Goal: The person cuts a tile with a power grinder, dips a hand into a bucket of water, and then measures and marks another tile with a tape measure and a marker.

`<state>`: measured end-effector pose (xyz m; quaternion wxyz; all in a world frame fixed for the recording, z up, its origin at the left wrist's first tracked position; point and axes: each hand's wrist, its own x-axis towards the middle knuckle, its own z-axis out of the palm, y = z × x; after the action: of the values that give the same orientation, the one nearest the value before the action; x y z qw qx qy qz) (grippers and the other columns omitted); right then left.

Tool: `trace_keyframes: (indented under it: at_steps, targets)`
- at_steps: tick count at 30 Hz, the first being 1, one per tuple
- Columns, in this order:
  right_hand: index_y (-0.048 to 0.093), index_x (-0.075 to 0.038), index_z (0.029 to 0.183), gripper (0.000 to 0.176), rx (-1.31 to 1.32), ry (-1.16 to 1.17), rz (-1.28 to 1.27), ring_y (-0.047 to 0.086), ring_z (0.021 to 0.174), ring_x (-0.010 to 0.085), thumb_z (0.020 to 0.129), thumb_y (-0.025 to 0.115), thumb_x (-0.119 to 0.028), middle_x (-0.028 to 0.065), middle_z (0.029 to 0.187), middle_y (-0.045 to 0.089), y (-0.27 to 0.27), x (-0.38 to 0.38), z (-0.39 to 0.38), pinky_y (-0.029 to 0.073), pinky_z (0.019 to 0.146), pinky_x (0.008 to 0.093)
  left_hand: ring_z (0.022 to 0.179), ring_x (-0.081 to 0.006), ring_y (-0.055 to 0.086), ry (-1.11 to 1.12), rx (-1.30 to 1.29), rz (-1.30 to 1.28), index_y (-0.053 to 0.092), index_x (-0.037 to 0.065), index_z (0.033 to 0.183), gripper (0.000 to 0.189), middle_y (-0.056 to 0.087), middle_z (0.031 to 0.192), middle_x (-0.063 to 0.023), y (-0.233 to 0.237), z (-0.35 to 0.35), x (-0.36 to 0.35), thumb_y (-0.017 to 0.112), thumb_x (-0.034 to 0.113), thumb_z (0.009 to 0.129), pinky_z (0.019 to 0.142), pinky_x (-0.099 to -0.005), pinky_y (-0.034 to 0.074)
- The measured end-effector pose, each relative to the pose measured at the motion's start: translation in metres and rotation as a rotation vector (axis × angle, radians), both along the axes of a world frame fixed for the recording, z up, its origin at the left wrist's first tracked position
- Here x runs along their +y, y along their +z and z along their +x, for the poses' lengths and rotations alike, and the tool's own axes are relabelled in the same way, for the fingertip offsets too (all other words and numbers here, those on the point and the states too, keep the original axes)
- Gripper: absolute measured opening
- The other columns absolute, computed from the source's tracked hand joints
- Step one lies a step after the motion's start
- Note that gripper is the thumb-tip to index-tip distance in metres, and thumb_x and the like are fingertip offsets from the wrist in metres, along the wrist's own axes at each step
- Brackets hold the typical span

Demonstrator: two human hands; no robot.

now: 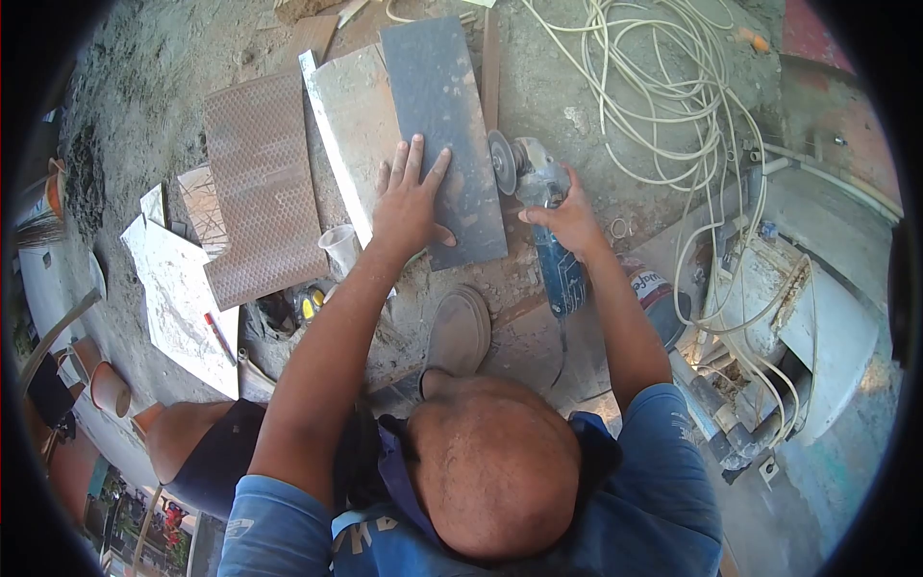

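My left hand [413,204] lies flat with fingers spread over the near left part of a dark grey tile [433,77], dusty and rectangular. Under that tile's left side is a pale, dusty board [354,106] with a white edge. In my right hand [574,219] is a blue angle grinder [562,279], gripped around its neck behind the metal head. The grinder's cutting disc [502,162] stands right at the tile's right edge. A cord runs from the grinder's rear end toward my body.
Left of my arm lie a brown textured tile [264,183], a clear plastic cup [338,248] and white broken tile pieces [178,288] with a red pencil-like stick [219,337]. Coiled pale cable [663,96] spreads at upper right. A bucket [659,298] and white basin [827,337] stand right.
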<state>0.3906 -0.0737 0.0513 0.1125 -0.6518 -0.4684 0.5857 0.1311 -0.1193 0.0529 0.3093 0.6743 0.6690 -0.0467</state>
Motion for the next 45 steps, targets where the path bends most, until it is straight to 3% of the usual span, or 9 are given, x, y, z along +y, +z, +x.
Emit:
trace_keyframes:
  at_steps: [25,45]
  targets:
    - [0.028,0.003,0.145,0.104,0.048,-0.018,0.034,0.065,0.092,0.0205,0.062,0.088,-0.014,0.0132,0.107,0.067,0.000,0.017,-0.009,0.052,0.082,0.0313,0.149,-0.0370,0.013,0.004,-0.030,0.030,0.023,0.025,0.155,0.137,0.012,0.162,-0.0179,-0.001,-0.001,-0.001,0.095,0.037,0.039,0.120,-0.0520,0.018]
    - [0.021,0.005,0.148,0.112,-0.015,0.025,0.058,0.063,0.102,0.0224,0.061,0.089,-0.014,0.0166,0.115,0.065,-0.001,0.036,-0.017,0.050,0.090,0.0319,0.149,-0.0369,0.014,0.009,-0.024,0.013,0.023,0.026,0.155,0.136,0.012,0.162,-0.0172,0.001,0.000,0.000,0.095,0.036,0.040,0.121,-0.0503,0.016]
